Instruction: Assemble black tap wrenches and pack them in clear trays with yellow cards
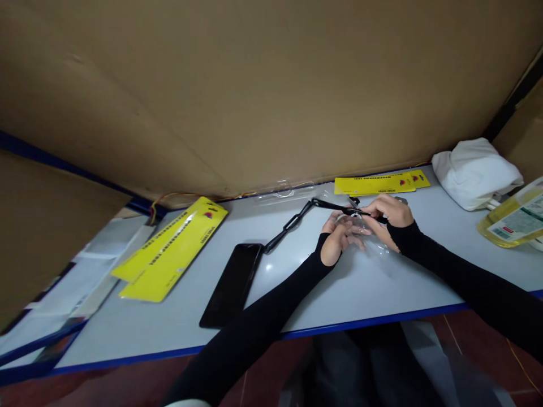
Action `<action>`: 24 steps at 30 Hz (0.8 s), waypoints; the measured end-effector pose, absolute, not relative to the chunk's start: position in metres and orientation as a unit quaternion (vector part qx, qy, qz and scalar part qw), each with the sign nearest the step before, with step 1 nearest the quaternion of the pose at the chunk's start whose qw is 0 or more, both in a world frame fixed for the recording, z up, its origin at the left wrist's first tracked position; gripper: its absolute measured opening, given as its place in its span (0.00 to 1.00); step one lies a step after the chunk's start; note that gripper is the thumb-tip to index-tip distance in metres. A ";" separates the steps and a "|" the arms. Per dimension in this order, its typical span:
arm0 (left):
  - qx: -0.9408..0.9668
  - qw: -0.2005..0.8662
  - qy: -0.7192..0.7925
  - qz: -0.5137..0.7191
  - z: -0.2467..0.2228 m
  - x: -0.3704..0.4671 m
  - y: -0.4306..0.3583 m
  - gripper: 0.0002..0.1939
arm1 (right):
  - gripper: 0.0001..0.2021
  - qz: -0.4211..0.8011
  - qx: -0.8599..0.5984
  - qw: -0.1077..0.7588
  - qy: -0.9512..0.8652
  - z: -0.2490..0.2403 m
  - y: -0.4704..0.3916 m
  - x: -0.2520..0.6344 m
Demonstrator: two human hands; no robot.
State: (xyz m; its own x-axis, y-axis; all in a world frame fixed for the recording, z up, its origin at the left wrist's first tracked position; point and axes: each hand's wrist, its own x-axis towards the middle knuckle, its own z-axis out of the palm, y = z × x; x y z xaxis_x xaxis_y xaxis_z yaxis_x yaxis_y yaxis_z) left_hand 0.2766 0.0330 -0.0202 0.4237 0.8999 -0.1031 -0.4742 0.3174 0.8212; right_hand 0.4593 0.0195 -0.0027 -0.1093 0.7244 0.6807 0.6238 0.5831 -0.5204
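Note:
Both hands meet at the right middle of the table. My left hand [340,238] is closed around crinkled clear plastic [375,247], its fingers partly hidden by the film. My right hand [391,215] is pinched on a dark, slim item beside the plastic; its shape is largely covered by the fingers. A black jointed arm [292,221] runs from near the black phone [232,285] up and across to the hands.
Yellow cards [173,254] overlap at the left, and more yellow cards [373,185] lie along the back edge. A white cloth bundle [475,172] and a bottle of yellow liquid [515,217] stand at the right. Cardboard walls [271,90] surround the table [322,299].

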 end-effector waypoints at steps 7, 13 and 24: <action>0.385 0.871 0.224 0.209 0.001 0.251 0.062 0.30 | 0.04 -0.053 -0.368 0.482 -0.794 0.010 0.021 0.486; 0.529 0.823 0.172 0.115 0.012 0.241 0.054 0.26 | 0.10 -0.029 -0.296 0.365 -0.882 0.020 0.021 0.482; 0.547 0.806 0.149 0.170 -0.002 0.247 0.047 0.21 | 0.08 -0.050 -0.300 0.309 -0.901 0.037 -0.006 0.479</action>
State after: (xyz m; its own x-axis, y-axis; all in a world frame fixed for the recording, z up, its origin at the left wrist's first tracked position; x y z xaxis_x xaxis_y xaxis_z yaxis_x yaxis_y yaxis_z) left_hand 0.2470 0.0473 -0.0023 0.8978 0.4372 -0.0534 -0.1117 0.3433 0.9325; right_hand 0.4790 -0.0055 0.0365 -0.6282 0.5105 0.5872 0.5719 0.8146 -0.0963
